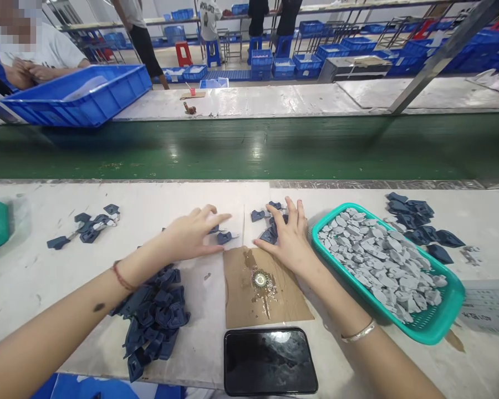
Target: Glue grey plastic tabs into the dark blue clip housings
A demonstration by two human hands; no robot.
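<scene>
Beyond the brown cardboard (pixel 237 310), holding the left hand (pixel 191 233) spread wide, thumb and index finger well apart, around two dark blue pieces (pixel 224 238). Farther right, curving the right hand (pixel 290 238) over another cluster of dark blue parts (pixel 258 215), and hiding any pinch there too well to judge. Extending the left forearm (pixel 145 255) across a heap of dark blue mouldings (pixel 158 316) on the near left. Having a teal basket (pixel 434 332) of grey pieces (pixel 374 255) to the right, and a black phone (pixel 270 363) nearest, just below the cardboard.
</scene>
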